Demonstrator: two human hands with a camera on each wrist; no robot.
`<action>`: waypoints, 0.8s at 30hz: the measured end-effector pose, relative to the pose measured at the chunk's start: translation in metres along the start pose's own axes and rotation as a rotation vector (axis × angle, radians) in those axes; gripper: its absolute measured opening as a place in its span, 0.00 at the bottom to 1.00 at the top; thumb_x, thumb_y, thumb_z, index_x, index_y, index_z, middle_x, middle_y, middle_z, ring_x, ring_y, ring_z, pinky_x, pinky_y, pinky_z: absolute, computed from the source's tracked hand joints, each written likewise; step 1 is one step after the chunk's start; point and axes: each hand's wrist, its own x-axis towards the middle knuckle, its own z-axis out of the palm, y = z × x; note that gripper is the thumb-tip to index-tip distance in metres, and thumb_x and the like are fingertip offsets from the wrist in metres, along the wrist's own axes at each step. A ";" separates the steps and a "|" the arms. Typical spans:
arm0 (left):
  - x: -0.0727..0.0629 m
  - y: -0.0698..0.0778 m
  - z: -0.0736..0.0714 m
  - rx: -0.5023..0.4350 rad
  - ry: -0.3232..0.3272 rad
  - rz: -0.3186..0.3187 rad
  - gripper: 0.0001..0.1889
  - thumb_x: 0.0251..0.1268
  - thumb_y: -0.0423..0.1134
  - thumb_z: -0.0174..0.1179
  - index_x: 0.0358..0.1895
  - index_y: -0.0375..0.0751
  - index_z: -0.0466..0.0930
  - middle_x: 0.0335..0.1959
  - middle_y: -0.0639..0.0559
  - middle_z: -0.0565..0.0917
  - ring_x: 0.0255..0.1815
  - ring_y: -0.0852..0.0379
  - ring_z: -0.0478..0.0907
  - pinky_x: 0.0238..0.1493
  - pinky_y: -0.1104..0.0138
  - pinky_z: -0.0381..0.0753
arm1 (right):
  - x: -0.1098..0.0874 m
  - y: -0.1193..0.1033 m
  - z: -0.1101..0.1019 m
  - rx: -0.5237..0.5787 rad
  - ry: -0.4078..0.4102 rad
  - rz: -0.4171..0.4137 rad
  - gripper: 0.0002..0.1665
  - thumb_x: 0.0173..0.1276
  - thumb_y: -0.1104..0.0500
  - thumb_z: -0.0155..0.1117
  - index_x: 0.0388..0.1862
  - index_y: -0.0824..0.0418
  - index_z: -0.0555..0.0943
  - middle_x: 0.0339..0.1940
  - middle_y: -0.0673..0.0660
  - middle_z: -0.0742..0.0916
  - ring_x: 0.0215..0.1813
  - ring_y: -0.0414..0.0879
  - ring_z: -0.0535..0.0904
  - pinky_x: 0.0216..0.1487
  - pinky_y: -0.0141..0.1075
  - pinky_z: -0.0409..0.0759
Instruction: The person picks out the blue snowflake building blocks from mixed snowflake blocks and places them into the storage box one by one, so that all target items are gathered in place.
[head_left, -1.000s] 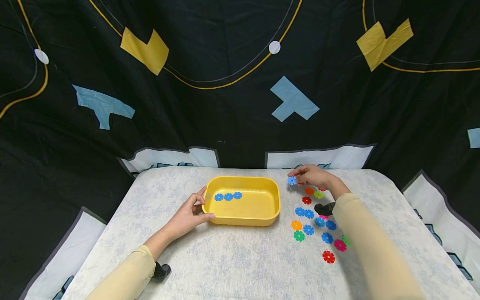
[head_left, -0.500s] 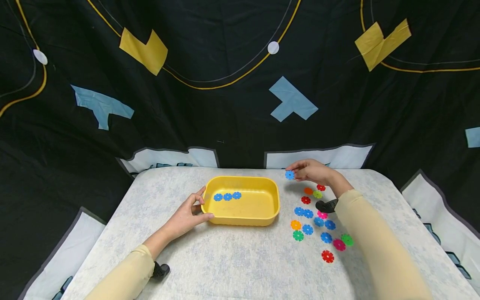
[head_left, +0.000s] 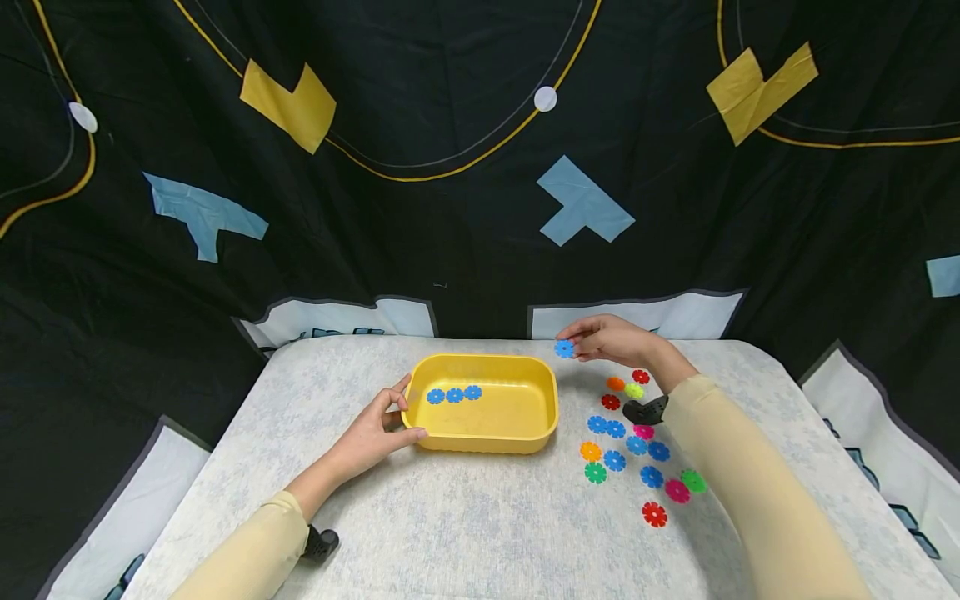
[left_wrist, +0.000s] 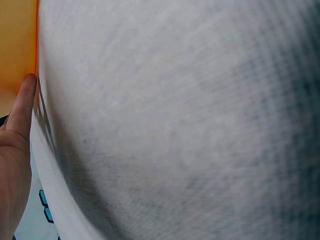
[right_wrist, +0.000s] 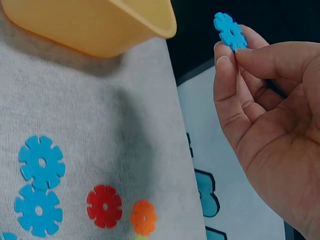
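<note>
My right hand (head_left: pixel 615 340) pinches a blue snowflake-shaped plastic disc (head_left: pixel 565 348) above the table's far side, right of a yellow plastic tub (head_left: pixel 480 445). In the right wrist view the notched blue disc (right_wrist: pixel 230 32) sits between thumb and fingertips. My left hand (head_left: pixel 371 431) holds the tub's left end, thumb on the front wall and fingers by the left rim. Only the thumb side of the left hand (left_wrist: pixel 17 135) shows in the left wrist view, against the tub wall (left_wrist: pixel 17 45). Inside the tub, blue discs (head_left: pixel 454 396) form a row toward the left.
Right of the tub lie several loose discs: blue (head_left: pixel 614 460), red (head_left: pixel 654 514), orange (head_left: pixel 590 451), green (head_left: pixel 596 472), pink (head_left: pixel 677 491) and yellow-green (head_left: pixel 633 390). They rest on a pale cloth-covered table (head_left: pixel 465 525). A black curtain (head_left: pixel 450 250) hangs behind it.
My right hand has risen slightly and moved left toward the tub with the blue disc, uncovering a red disc behind it. The left hand and tub have stayed in place.
</note>
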 end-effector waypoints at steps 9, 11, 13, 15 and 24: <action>-0.001 0.002 0.001 -0.005 0.002 -0.006 0.29 0.63 0.45 0.74 0.52 0.37 0.64 0.84 0.56 0.50 0.69 0.38 0.74 0.71 0.47 0.65 | 0.011 -0.008 0.016 -0.009 -0.050 0.001 0.21 0.76 0.69 0.57 0.66 0.68 0.77 0.58 0.63 0.84 0.54 0.63 0.79 0.62 0.49 0.79; -0.002 0.002 0.000 -0.008 0.002 -0.008 0.28 0.63 0.44 0.74 0.52 0.37 0.63 0.84 0.55 0.49 0.69 0.37 0.73 0.71 0.46 0.65 | 0.013 -0.011 0.021 -0.011 -0.061 0.004 0.20 0.76 0.69 0.57 0.65 0.68 0.78 0.57 0.63 0.85 0.54 0.63 0.80 0.64 0.53 0.77; -0.002 0.003 0.001 -0.011 0.003 -0.011 0.28 0.63 0.43 0.74 0.53 0.36 0.63 0.84 0.54 0.49 0.69 0.37 0.73 0.71 0.46 0.64 | 0.017 -0.013 0.026 -0.011 -0.070 0.012 0.20 0.75 0.69 0.58 0.64 0.67 0.78 0.55 0.62 0.85 0.55 0.65 0.80 0.64 0.54 0.76; -0.002 0.002 0.001 -0.009 0.003 -0.012 0.28 0.64 0.43 0.74 0.53 0.37 0.63 0.84 0.54 0.49 0.69 0.37 0.73 0.72 0.46 0.63 | 0.019 -0.015 0.030 -0.011 -0.086 0.018 0.20 0.75 0.69 0.59 0.64 0.67 0.79 0.55 0.62 0.85 0.54 0.65 0.79 0.65 0.56 0.75; 0.000 0.000 0.001 -0.007 0.001 -0.010 0.28 0.63 0.45 0.74 0.52 0.36 0.64 0.84 0.55 0.50 0.68 0.40 0.75 0.71 0.47 0.65 | 0.031 -0.022 0.046 -0.019 -0.135 0.023 0.19 0.74 0.70 0.60 0.61 0.66 0.80 0.53 0.62 0.85 0.52 0.59 0.80 0.63 0.49 0.78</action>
